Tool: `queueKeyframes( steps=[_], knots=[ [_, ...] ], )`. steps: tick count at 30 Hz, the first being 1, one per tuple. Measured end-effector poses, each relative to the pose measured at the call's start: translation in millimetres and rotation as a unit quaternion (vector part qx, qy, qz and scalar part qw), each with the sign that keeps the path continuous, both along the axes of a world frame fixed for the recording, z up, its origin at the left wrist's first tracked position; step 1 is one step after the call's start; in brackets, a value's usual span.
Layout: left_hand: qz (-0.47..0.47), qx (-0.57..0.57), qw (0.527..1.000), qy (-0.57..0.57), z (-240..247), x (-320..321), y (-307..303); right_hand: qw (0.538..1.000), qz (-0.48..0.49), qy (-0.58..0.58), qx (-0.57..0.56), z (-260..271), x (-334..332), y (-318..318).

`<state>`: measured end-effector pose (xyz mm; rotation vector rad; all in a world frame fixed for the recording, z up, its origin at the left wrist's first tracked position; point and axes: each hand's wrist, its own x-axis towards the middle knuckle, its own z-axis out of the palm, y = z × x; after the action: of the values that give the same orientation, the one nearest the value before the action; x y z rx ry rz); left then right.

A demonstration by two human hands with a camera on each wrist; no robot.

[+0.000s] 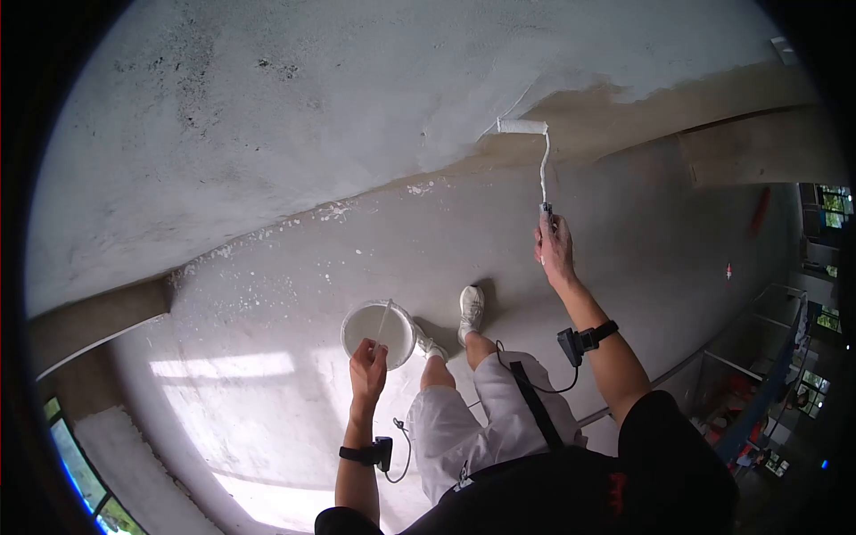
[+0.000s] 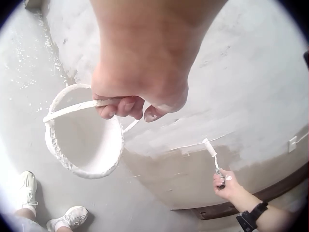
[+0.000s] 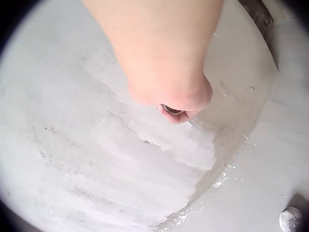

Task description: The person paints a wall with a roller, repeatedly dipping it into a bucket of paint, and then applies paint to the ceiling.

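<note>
Roller (image 1: 522,127) lies crosswise on the wall (image 1: 267,107) just beyond our right hand (image 1: 555,251), which grips it, while our left hand (image 1: 367,367) clutches the bucket handle (image 2: 72,107).

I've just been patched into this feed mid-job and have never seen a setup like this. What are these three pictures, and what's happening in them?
There is no machine here: a person works with two bare hands and wears three cameras. The wide picture comes from the head, looking down. The other two come from the wrists. The left hand grips the thin handle of a round white plastic paint bucket, which hangs over the paint-splashed grey concrete floor. The right hand grips a small white paint roller, laid against the white-painted wall at the edge of a bare brown strip.
</note>
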<state>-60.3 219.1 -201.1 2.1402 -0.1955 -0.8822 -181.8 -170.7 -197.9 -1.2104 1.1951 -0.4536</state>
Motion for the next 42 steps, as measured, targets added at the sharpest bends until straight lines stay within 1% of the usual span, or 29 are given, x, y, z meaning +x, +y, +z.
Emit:
queueKeyframes(
  steps=[1, 3, 4, 6, 7, 9, 11, 12, 13, 14, 16, 18, 20, 23, 28, 32, 34, 35, 38, 39, 42],
  knots=[
    [-0.006, 0.015, 1.0, 0.012, 0.3, 0.2, 4.8, 1.0, -0.009, -0.006, 0.006, -19.1, -4.1, -2.3],
    [-0.011, 0.039, 0.999, 0.011, 2.1, -0.2, 7.1, 0.995, 0.006, 0.057, 0.08, -62.5, -9.9, -8.1],
    [-0.018, 0.056, 0.998, 0.007, -3.7, -0.1, 10.0, 0.995, -0.004, 0.054, 0.087, -87.3, -11.0, -11.3],
    [-0.025, 0.066, 0.997, 0.002, -16.4, 1.7, 11.7, 0.992, 0.04, 0.065, 0.101, -129.6, -6.2, -20.8],
    [-0.029, 0.074, 0.997, -0.002, -19.1, 0.6, 10.0, 0.991, 0.034, 0.065, 0.109, -145.5, -1.5, -28.5],
    [-0.03, 0.081, 0.996, 0.005, -27.5, -4.7, 12.3, 0.99, 0.054, 0.055, 0.118, -172.7, 11.6, -38.0],
    [-0.044, 0.098, 0.994, 0.011, -30.0, -4.7, 7.0, 0.989, 0.047, 0.041, 0.133, -178.6, 31.4, -50.6],
    [-0.051, 0.105, 0.993, 0.015, -29.1, -5.1, 0.5, 0.988, 0.041, 0.039, 0.142, -192.0, 34.9, -60.0],
    [-0.052, 0.1, 0.994, 0.012, -26.9, -7.6, -5.9, 0.993, 0.062, 0.069, 0.075, -202.7, 36.4, -70.4],
    [-0.04, 0.083, 0.995, 0.032, -29.7, -9.5, -7.9, 0.992, 0.083, 0.099, 0.007, -202.3, 36.1, -70.5],
    [-0.057, 0.085, 0.995, 0.014, -32.6, -14.6, -14.5, 0.993, 0.076, 0.094, 0.002, -193.2, 28.2, -71.1],
    [-0.06, 0.079, 0.995, 0.017, -31.5, -19.2, -23.8, 0.993, 0.073, 0.09, -0.009, -164.0, 23.3, -71.1],
    [-0.06, 0.071, 0.995, 0.02, -30.4, -22.5, -34.1, 0.997, 0.049, 0.038, 0.035, -133.2, 20.3, -68.2],
    [-0.065, 0.066, 0.994, 0.054, -25.2, -24.6, -50.6, 0.998, 0.03, 0.001, 0.063, -82.5, 14.0, -67.0],
    [-0.075, 0.049, 0.994, 0.057, -23.8, -27.3, -63.5, 0.998, 0.022, -0.003, 0.057, -16.4, 8.2, -68.6],
    [-0.081, 0.058, 0.992, 0.072, -22.6, -30.4, -64.3, 0.997, 0.006, -0.032, 0.071, 34.6, 6.4, -69.4],
    [-0.083, 0.066, 0.991, 0.08, -22.9, -34.2, -63.0, 0.999, -0.002, -0.03, 0.038, 56.0, 4.7, -72.3],
    [-0.083, 0.064, 0.992, 0.072, -23.8, -36.3, -61.4, 0.999, -0.017, -0.044, 0.027, 66.1, 3.9, -72.2],
    [-0.084, 0.066, 0.993, 0.058, -26.6, -40.1, -55.3, 0.998, -0.012, -0.061, 0.001, 90.2, -0.3, -80.3],
    [-0.087, 0.073, 0.992, 0.052, -27.0, -41.5, -52.6, 0.999, -0.01, -0.05, -0.008, 96.7, 1.7, -80.8],
    [-0.074, 0.058, 0.994, 0.048, -29.2, -45.1, -48.1, 0.999, 0.002, -0.046, 0.01, 91.0, 1.9, -80.9]
  ],
)
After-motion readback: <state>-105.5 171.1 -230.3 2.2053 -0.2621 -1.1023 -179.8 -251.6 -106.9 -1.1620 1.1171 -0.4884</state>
